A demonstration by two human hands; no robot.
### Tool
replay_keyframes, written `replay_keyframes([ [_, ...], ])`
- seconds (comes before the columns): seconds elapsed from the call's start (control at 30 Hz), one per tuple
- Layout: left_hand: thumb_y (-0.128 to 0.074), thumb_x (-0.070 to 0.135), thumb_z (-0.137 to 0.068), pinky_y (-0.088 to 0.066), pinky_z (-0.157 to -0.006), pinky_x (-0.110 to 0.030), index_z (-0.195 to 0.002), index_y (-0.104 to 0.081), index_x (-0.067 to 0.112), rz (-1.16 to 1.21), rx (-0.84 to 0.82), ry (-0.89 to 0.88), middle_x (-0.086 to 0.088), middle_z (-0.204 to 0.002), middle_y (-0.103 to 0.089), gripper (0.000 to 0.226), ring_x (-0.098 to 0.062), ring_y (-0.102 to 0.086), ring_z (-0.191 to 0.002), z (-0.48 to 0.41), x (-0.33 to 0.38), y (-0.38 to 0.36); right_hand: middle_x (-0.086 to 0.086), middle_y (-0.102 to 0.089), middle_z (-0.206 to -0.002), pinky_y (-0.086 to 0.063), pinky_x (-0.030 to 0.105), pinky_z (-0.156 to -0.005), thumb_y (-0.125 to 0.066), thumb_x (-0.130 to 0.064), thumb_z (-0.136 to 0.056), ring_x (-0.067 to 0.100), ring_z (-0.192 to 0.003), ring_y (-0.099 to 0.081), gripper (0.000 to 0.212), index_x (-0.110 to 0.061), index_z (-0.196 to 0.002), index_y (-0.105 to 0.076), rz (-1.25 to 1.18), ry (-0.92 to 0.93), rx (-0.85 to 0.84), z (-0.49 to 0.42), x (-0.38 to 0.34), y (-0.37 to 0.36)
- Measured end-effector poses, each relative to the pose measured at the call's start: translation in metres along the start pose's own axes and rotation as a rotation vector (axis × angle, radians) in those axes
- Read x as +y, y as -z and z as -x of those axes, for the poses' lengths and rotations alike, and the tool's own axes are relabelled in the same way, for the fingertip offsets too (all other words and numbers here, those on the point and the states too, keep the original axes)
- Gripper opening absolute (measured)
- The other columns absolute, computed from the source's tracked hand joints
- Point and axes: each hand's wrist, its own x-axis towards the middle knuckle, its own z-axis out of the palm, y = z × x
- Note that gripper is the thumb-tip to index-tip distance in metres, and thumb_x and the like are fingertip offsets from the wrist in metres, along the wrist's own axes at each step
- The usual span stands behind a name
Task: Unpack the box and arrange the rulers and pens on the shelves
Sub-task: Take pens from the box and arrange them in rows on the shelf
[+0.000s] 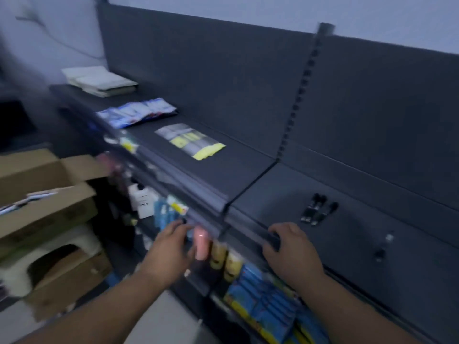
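Observation:
The frame is motion-blurred. An open cardboard box (44, 184) stands at the left with flat packets (24, 199) showing inside. The dark top shelf (223, 175) carries yellow-and-clear packets (191, 141), and several black pens (319, 211) lie on its right section. My right hand (290, 247) grips the front edge of that shelf, fingers curled over it. My left hand (171, 247) reaches under the top shelf toward the lower shelf, beside a pink tube (201, 244). Blur hides whether it holds anything.
Blue-and-white packets (136, 112) and a white stack (99, 80) lie further left on the top shelf. The lower shelf holds yellow bottles (226, 259), blue packs (263, 301) and hanging cards. A white stool (49, 256) sits under the box.

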Motion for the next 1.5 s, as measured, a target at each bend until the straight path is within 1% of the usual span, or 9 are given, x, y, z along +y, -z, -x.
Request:
replay_keyframes([
  [0.2, -0.061, 0.037, -0.087, -0.036, -0.098, -0.024, -0.138, -0.04, 0.017, -0.154, -0.11, 0.398, -0.007, -0.137, -0.045, 0.059, -0.021, -0.047, -0.125, 0.072, -0.186, 0.12, 0.002, -0.06, -0.122, -0.044, 0.028, -0.093, -0.058, -0.046, -0.082, 0.021, -0.112, -0.058, 0.049, -0.023, -0.124, -0.055, -0.082, 0.16, -0.352, 0.0, -0.163, -0.106],
  [0.37, -0.064, 0.044, -0.082, -0.043, -0.097, -0.028, -0.139, -0.041, 0.024, -0.163, 0.011, 0.61, -0.002, -0.138, -0.048, 0.065, -0.018, -0.05, -0.121, 0.139, -0.282, 0.177, -0.005, -0.063, -0.117, -0.046, 0.027, -0.093, -0.063, -0.05, -0.082, 0.013, -0.11, -0.059, 0.047, -0.024, -0.121, -0.057, -0.104, 0.26, -0.524, -0.011, -0.258, -0.169],
  [0.5, -0.064, 0.046, -0.084, -0.042, -0.1, -0.029, -0.142, -0.037, 0.021, -0.166, 0.095, 0.74, -0.003, -0.143, -0.044, 0.069, -0.019, -0.048, -0.125, 0.158, -0.318, 0.203, -0.002, -0.054, -0.133, -0.045, 0.028, -0.097, -0.058, -0.05, -0.089, 0.017, -0.12, -0.053, 0.056, -0.023, -0.137, -0.046, -0.054, 0.37, -0.6, -0.034, -0.325, -0.198],
  [0.7, -0.064, 0.042, -0.086, -0.041, -0.098, -0.028, -0.143, -0.036, 0.022, -0.126, 0.171, 0.811, -0.002, -0.144, -0.042, 0.066, -0.017, -0.048, -0.123, 0.118, -0.355, 0.218, -0.004, -0.047, -0.134, -0.046, 0.032, -0.097, -0.057, -0.049, -0.09, 0.016, -0.119, -0.051, 0.054, -0.028, -0.137, -0.043, -0.059, 0.475, -0.619, -0.094, -0.395, -0.237],
  [0.9, -0.067, 0.033, -0.084, -0.041, -0.095, -0.028, -0.139, -0.043, 0.018, -0.104, 0.305, 0.837, -0.003, -0.137, -0.048, 0.062, -0.018, -0.05, -0.118, -0.001, -0.39, 0.238, -0.003, -0.051, -0.131, -0.045, 0.029, -0.094, -0.059, -0.04, -0.088, 0.017, -0.115, -0.052, 0.049, -0.026, -0.133, -0.047, -0.093, 0.613, -0.595, -0.217, -0.461, -0.262],
  [1.0, -0.064, 0.034, -0.084, -0.042, -0.09, -0.028, -0.138, -0.044, 0.02, -0.083, 0.319, 0.847, -0.003, -0.134, -0.05, 0.059, -0.019, -0.053, -0.114, -0.063, -0.405, 0.244, 0.0, -0.055, -0.127, -0.043, 0.026, -0.086, -0.061, -0.034, -0.087, 0.02, -0.111, -0.055, 0.045, -0.026, -0.13, -0.051, -0.093, 0.649, -0.598, -0.277, -0.49, -0.271],
  [1.2, -0.065, 0.031, -0.086, -0.036, -0.098, -0.025, -0.14, -0.043, 0.019, -0.06, 0.28, 0.851, -0.002, -0.138, -0.045, 0.059, -0.018, -0.047, -0.124, -0.132, -0.45, 0.238, 0.004, -0.055, -0.129, -0.042, 0.026, -0.087, -0.064, -0.035, -0.089, 0.021, -0.114, -0.054, 0.047, -0.02, -0.132, -0.051, -0.085, 0.724, -0.708, -0.347, -0.535, -0.319],
  [1.3, -0.064, 0.033, -0.087, -0.03, -0.102, -0.021, -0.142, -0.039, 0.018, -0.044, 0.165, 0.874, -0.002, -0.144, -0.04, 0.063, -0.017, -0.04, -0.131, -0.146, -0.477, 0.224, 0.004, -0.054, -0.13, -0.041, 0.027, -0.086, -0.063, -0.037, -0.089, 0.021, -0.112, -0.053, 0.048, -0.021, -0.133, -0.051, -0.046, 0.743, -0.763, -0.355, -0.55, -0.353],
  [1.5, -0.064, 0.037, -0.085, -0.029, -0.112, -0.031, -0.146, -0.032, 0.018, -0.049, -0.003, 0.88, -0.004, -0.151, -0.031, 0.071, -0.022, -0.033, -0.137, -0.171, -0.535, 0.197, 0.001, -0.042, -0.146, -0.033, 0.024, -0.101, -0.063, -0.036, -0.088, 0.021, -0.132, -0.041, 0.058, -0.019, -0.141, -0.044, 0.095, 0.81, -0.785, -0.369, -0.57, -0.406],
])
